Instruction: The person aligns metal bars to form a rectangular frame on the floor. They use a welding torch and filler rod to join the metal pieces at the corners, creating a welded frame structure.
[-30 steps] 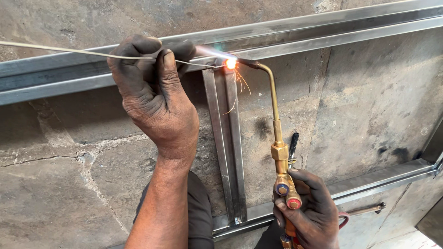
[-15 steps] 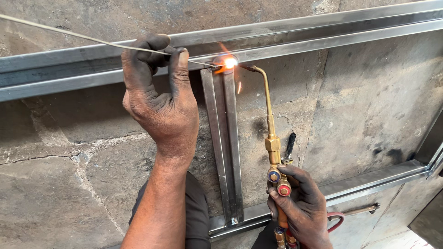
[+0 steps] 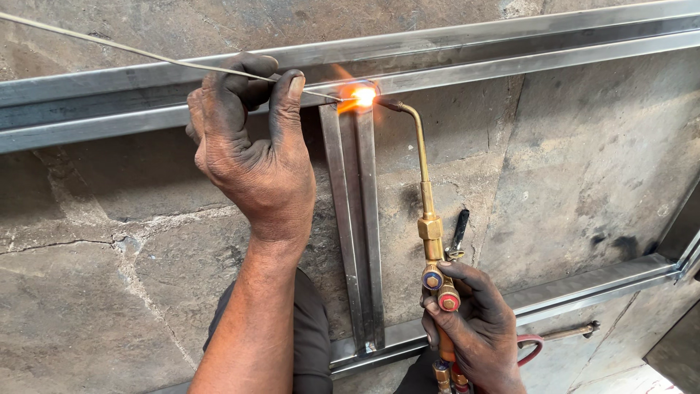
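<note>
Left hand (image 3: 251, 157) pinches a filler rod (image 3: 131, 52); right hand (image 3: 474, 328) grips a brass gas torch (image 3: 426, 211), its flame (image 3: 361, 95) on the steel frame joint (image 3: 350, 117).

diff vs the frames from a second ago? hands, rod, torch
Little moved. The left hand shifted its grip slightly along the thin filler rod, fingers more curled; it keeps the rod tip at the glowing joint. The right hand keeps holding the brass torch, flame still on that joint. The steel frame stayed put. Nothing taken or released.
</note>
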